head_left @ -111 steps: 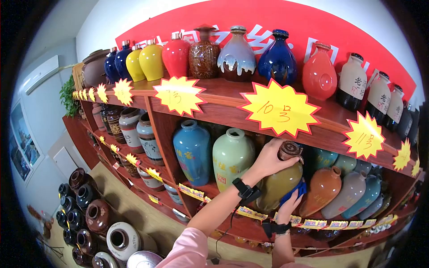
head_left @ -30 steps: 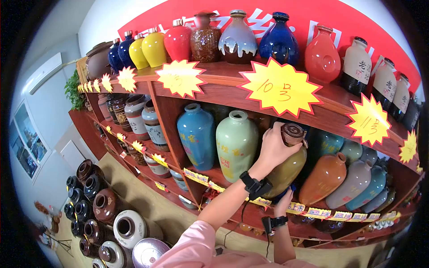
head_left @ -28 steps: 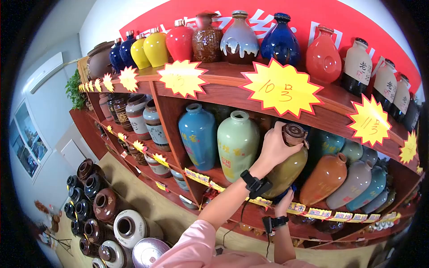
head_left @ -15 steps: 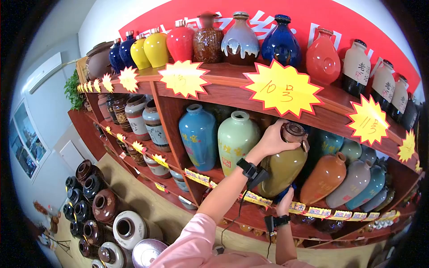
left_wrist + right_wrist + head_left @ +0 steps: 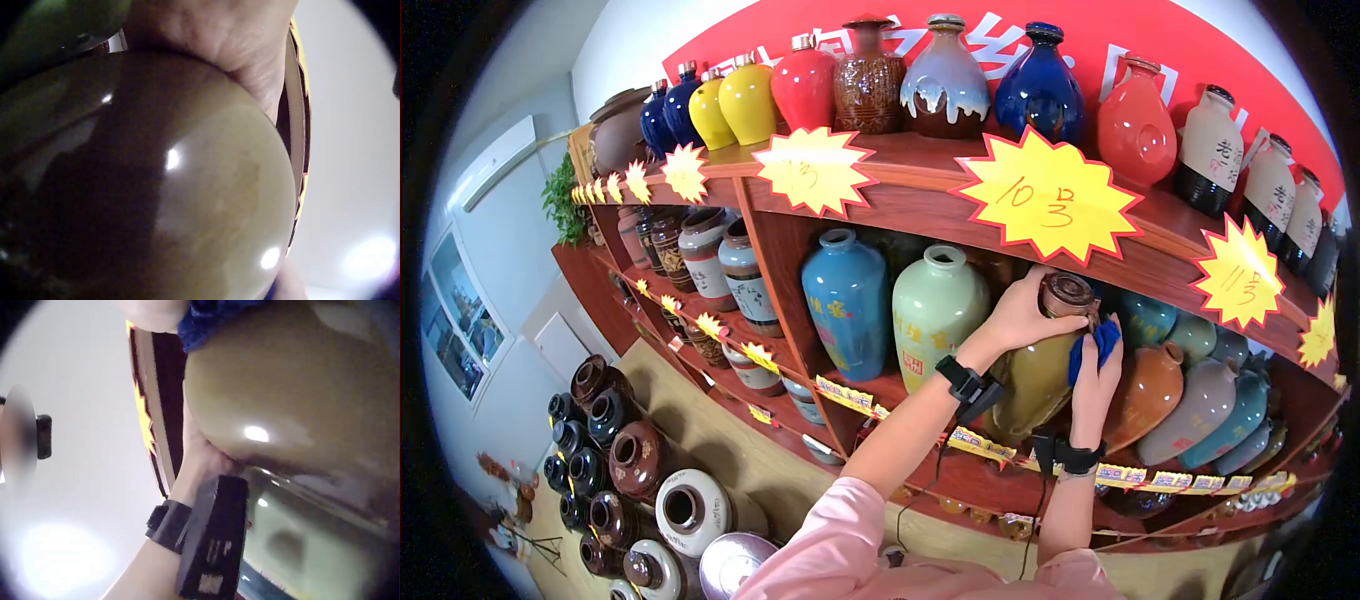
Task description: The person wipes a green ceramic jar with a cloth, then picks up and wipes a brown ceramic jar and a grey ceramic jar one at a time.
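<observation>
An olive-green jar (image 5: 1032,390) with a brown lid (image 5: 1068,292) leans on the middle shelf. My left hand (image 5: 1018,318) grips its neck, the thumb lying across just under the lid. On the jar's right shoulder my right hand (image 5: 1092,385) holds a blue cloth (image 5: 1097,350) against it. The left wrist view is filled by the glossy jar (image 5: 169,181), with the left hand (image 5: 219,31) at its top. In the right wrist view the blue cloth (image 5: 215,319) touches the jar (image 5: 294,381), and the left hand (image 5: 203,456) is behind.
A pale green jar (image 5: 941,310) and a blue jar (image 5: 845,310) stand left of it; an orange jar (image 5: 1148,390) leans at the right. Overhead runs the upper shelf with a star-shaped sign (image 5: 1048,198). Several jars stand on the floor, among them a white one (image 5: 692,512).
My right hand, with the blue cloth, has moved up from the jar's lower side to its shoulder. The left hand keeps its grip at the neck.
</observation>
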`<state>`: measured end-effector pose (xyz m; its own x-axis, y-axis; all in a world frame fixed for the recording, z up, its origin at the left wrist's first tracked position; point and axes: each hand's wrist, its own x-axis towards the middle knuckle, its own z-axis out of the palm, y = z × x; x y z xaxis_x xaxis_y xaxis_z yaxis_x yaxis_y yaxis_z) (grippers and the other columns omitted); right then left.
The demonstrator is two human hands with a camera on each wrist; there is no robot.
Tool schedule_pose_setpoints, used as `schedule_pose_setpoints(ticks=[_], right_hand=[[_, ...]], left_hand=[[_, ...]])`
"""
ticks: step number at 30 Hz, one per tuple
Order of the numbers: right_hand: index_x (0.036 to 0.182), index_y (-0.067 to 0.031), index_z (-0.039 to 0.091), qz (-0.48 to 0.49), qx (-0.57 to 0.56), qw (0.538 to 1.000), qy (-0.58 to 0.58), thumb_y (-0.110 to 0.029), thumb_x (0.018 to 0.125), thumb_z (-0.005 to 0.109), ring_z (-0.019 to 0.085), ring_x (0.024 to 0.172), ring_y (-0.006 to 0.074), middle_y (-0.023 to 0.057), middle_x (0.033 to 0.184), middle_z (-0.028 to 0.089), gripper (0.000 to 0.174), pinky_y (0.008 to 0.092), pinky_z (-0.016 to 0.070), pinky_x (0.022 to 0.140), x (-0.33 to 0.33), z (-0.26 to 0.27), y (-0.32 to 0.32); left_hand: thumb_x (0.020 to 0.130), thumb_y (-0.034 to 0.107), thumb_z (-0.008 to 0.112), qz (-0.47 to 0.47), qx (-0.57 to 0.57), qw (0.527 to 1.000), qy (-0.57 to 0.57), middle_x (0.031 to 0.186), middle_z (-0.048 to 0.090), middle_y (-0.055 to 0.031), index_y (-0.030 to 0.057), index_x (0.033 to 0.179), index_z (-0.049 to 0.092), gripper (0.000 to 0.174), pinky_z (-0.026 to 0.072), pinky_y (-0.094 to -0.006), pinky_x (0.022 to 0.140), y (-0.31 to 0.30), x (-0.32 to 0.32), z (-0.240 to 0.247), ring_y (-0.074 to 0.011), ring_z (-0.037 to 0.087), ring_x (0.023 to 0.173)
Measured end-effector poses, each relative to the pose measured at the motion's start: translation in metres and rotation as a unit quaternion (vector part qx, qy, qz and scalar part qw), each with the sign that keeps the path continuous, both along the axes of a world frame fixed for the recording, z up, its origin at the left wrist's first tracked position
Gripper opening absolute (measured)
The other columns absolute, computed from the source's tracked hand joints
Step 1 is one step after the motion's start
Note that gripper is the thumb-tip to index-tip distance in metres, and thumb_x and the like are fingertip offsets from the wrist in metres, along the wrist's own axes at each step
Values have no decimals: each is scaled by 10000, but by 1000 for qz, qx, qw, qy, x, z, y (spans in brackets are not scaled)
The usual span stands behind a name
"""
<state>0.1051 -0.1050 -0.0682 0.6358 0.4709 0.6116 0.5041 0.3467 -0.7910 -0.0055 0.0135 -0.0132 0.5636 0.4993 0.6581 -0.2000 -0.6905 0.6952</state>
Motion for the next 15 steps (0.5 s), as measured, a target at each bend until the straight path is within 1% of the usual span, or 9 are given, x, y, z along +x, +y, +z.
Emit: schedule_pose_setpoints(ticks=[1, 4, 7, 8, 9, 11, 12, 13, 15], right_hand=[[1407, 42, 391, -4, -20, 1000, -18, -132, 959, 524, 438, 1299, 270, 178, 1411, 463, 499, 368, 311, 1101, 3, 1, 1], [1421, 36, 372, 18, 12, 1000, -2, -139, 967, 514, 423, 1311, 265, 168, 1432, 439, 507, 373, 300, 1108, 0, -3, -3], [1434, 29, 356, 43, 75, 994, 62, -144, 977, 497, 415, 1313, 255, 153, 1448, 420, 509, 373, 302, 1105, -9, -17, -3], [1444, 19, 347, 47, 76, 990, 108, -218, 983, 502, 427, 1296, 250, 140, 1450, 417, 540, 367, 315, 1094, -13, -24, -5], [1431, 5, 373, 34, 80, 979, 187, -239, 988, 494, 439, 1280, 237, 125, 1434, 433, 521, 362, 324, 1086, -15, -34, -4], [1406, -21, 423, 8, 85, 936, 342, -281, 996, 478, 463, 1247, 213, 96, 1403, 465, 489, 351, 341, 1069, -19, -56, 0], [1382, -26, 442, 22, 89, 945, 314, -344, 998, 459, 469, 1241, 218, 93, 1379, 481, 499, 359, 352, 1061, -26, -60, -3], [1372, -29, 449, 44, 93, 933, 344, -357, 999, 450, 475, 1234, 220, 88, 1370, 488, 497, 360, 353, 1059, -23, -78, -3], [1353, -35, 463, 88, 99, 906, 401, -385, 1002, 434, 486, 1219, 224, 80, 1353, 501, 497, 363, 355, 1056, -9, -133, 4]], left_hand=[[687, 309, 861, 0, 2, 1000, -6, 1226, 599, -212, -35, 1305, 437, 825, 455, -374, 996, 1, 1, -1, -301, 598, 1150], [696, 329, 858, -8, -3, 1000, -1, 1236, 592, -216, -40, 1317, 422, 844, 453, -377, 999, -1, 1, 1, -306, 593, 1157], [702, 337, 854, -12, -4, 1000, 3, 1247, 585, -218, -45, 1324, 414, 852, 450, -380, 1002, -3, 0, 3, -309, 587, 1164], [704, 339, 853, -11, -3, 1000, 3, 1251, 583, -218, -46, 1325, 413, 853, 449, -380, 1004, -3, -1, 3, -310, 585, 1167], [704, 340, 852, -11, 1, 1000, 3, 1252, 582, -218, -45, 1325, 414, 852, 448, -381, 1005, -3, -1, 3, -310, 584, 1169], [705, 343, 850, -8, 10, 1000, 3, 1256, 580, -218, -43, 1325, 416, 849, 446, -384, 1007, -1, 1, 0, -312, 581, 1173], [705, 343, 850, -8, 10, 1000, 2, 1257, 579, -217, -41, 1325, 417, 848, 445, -384, 1008, 0, 1, 0, -312, 581, 1174], [706, 344, 849, -9, 10, 1000, 1, 1258, 579, -216, -39, 1324, 418, 846, 444, -385, 1010, 0, 1, -1, -312, 580, 1175], [706, 345, 848, -10, 9, 1000, -1, 1253, 583, -214, -36, 1322, 421, 842, 446, -387, 1007, 0, 2, -2, -312, 584, 1170]])
